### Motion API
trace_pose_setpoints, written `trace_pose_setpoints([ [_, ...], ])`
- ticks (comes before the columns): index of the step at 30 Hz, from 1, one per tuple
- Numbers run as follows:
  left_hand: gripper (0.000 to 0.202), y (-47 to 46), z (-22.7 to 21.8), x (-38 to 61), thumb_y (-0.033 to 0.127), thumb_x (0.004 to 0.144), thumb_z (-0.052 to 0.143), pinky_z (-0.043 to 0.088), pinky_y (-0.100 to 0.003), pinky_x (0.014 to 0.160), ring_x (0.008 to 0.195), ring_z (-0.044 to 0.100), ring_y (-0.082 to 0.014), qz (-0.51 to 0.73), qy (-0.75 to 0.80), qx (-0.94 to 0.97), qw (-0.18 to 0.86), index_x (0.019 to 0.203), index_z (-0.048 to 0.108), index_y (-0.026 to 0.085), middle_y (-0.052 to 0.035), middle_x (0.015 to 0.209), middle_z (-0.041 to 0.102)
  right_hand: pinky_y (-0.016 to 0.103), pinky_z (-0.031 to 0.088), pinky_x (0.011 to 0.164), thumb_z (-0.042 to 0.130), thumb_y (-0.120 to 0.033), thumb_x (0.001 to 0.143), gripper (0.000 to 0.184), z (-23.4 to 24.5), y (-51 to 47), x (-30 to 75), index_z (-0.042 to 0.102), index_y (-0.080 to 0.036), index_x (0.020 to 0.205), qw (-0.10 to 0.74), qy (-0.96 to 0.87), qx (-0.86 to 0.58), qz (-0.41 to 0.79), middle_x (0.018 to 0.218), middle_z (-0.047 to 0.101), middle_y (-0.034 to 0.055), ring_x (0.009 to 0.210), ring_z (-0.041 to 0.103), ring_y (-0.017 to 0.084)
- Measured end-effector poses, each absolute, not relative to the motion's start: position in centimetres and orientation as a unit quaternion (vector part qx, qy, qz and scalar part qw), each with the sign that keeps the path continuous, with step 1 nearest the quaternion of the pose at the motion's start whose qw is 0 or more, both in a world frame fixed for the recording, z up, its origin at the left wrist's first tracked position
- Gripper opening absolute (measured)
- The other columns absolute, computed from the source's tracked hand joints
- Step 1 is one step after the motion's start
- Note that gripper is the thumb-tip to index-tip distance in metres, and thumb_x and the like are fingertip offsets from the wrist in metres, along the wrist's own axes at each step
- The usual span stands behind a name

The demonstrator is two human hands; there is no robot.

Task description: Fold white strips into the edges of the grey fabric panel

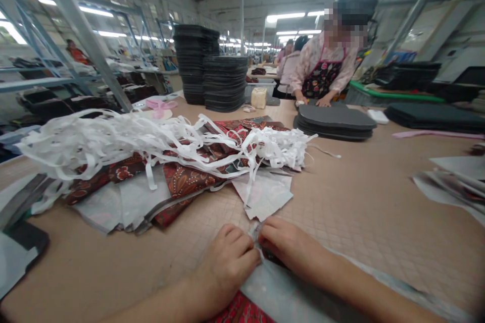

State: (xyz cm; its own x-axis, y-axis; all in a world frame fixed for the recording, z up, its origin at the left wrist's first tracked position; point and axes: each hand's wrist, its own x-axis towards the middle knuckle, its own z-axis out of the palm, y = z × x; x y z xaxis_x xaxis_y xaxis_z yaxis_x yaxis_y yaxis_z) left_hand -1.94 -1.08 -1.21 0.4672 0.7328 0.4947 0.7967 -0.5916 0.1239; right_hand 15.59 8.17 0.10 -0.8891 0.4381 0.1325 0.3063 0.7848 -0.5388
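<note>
My left hand (223, 267) and my right hand (291, 245) meet at the near edge of the tan work table (379, 212). Their fingertips pinch a raised fold of a pale grey fabric sheet (288, 295) from either side. Red paisley cloth (238, 310) shows under that sheet, below my left hand. Just beyond my hands lies a heap of paisley and grey fabric offcuts (182, 184), topped by tangled white trim strips (151, 144).
Tall stacks of dark insole-shaped pieces (223, 83) stand at the far side of the table. A co-worker (326, 65) in a floral apron rests both hands at a lower stack (333, 122). Pale offcuts (450, 184) lie at the right edge, with metal shelving (76, 50) at the left.
</note>
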Motion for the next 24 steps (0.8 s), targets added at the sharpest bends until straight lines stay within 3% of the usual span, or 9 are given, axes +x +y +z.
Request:
trace_pose_setpoints([
  [9,0.028,-1.4,-0.7,-1.5,0.012,0.094,0.031,0.041,-0.035,0.068,0.07,0.045,-0.0195,-0.224,-0.407,-0.877,0.124,0.091,0.059,0.009,-0.0064,0.076,0.054,0.025,0.037,0.062,0.048,-0.003,0.081,0.011,0.8,7.7,14.1,0.055,-0.011,0.083,0.065,-0.949,-0.258,0.167,0.081,0.055,0.0062,0.069,0.048,0.014],
  [17,0.028,-1.3,-0.5,-1.2,0.011,0.092,0.031,0.044,-0.038,0.07,0.074,0.047,-0.0218,-0.183,-0.424,-0.882,0.096,0.101,0.057,0.008,-0.0072,0.082,0.055,0.025,0.034,0.059,0.05,-0.004,0.08,0.009,1.3,8.3,13.5,0.054,-0.012,0.081,0.046,-0.939,-0.285,0.185,0.078,0.056,0.0039,0.066,0.046,0.013],
  [21,0.023,-1.4,-0.9,-1.2,0.011,0.091,0.036,0.043,-0.038,0.069,0.074,0.047,-0.0218,-0.183,-0.434,-0.877,0.1,0.103,0.056,0.009,-0.0062,0.08,0.055,0.026,0.038,0.063,0.043,0.0,0.082,0.017,0.7,8.1,14.2,0.054,-0.012,0.088,0.091,-0.925,-0.311,0.197,0.083,0.056,0.0045,0.071,0.049,0.014],
  [24,0.025,-1.3,-0.9,-1.2,0.011,0.092,0.036,0.042,-0.039,0.073,0.078,0.048,-0.0223,-0.18,-0.437,-0.875,0.11,0.105,0.056,0.009,-0.0079,0.087,0.057,0.027,0.04,0.071,0.045,-0.001,0.085,0.018,-0.2,6.9,15.6,0.054,-0.015,0.091,0.16,-0.937,-0.25,0.186,0.091,0.055,0.0041,0.08,0.049,0.016],
])
